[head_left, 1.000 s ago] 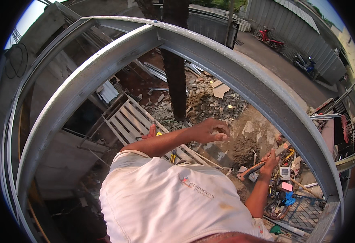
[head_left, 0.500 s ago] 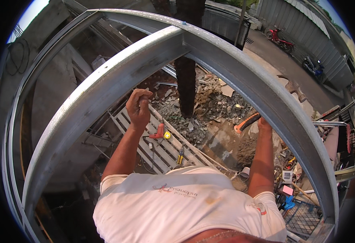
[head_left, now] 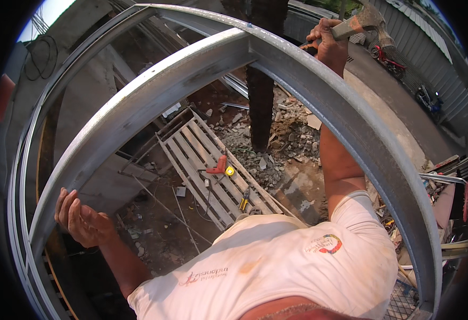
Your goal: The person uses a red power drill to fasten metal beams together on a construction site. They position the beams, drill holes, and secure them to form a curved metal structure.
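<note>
My right hand (head_left: 330, 45) is closed round the handle of a claw hammer (head_left: 373, 25), raised beyond the far right steel beam (head_left: 346, 109). The metal head points to the right, and my forearm passes behind that beam. At the left, my left hand (head_left: 83, 220) is open, its fingers loosely bent, beside the lower end of another grey steel beam (head_left: 138, 96). I cannot tell whether the fingertips touch it. The two beams meet at a corner near the top middle.
Below is a slatted wooden platform (head_left: 196, 152) bearing a red drill (head_left: 219, 166), a yellow tape measure (head_left: 229, 171) and yellow-handled pliers (head_left: 244, 198). Rubble (head_left: 287, 133) lies around a dark post (head_left: 259, 106). A red motorcycle (head_left: 387, 60) stands at the far right.
My right hand has risen with the hammer from below the right beam to above it. My left hand has moved left and nearer, to the left beam. My torso has turned.
</note>
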Demonstrator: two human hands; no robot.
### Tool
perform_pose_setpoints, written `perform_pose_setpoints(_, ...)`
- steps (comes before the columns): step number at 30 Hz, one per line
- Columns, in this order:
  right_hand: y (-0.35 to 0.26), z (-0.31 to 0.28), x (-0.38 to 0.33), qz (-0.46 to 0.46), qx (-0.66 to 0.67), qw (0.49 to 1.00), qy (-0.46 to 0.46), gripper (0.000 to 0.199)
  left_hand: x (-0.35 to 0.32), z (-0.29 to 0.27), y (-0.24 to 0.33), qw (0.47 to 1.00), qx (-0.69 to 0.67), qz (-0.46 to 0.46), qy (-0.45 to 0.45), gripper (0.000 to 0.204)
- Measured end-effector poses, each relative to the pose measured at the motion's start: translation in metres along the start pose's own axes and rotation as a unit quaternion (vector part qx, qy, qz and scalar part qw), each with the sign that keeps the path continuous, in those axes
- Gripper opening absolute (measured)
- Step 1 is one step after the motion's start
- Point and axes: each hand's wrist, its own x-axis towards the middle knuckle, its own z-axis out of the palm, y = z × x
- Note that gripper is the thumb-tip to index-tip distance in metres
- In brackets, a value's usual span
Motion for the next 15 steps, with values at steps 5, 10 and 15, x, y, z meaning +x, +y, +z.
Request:
perform_pose_setpoints(5,0.012,0.018,-0.013,0.004,0.048,0.998,-0.051,0.019,0.020,-0.034,-0.050,0.963,0.236,-0.060,-0.118,0.034)
perform_pose_setpoints(10,0.017,0.016,-0.016,0.011,0.067,0.991,-0.112,0.019,-0.003,-0.004,-0.076,0.960,0.212,-0.091,-0.161,0.048)
perform_pose_setpoints(15,0.010,0.018,-0.017,0.009,0.092,0.987,-0.135,0.021,-0.008,0.005,-0.076,0.965,0.220,-0.064,-0.127,0.072)
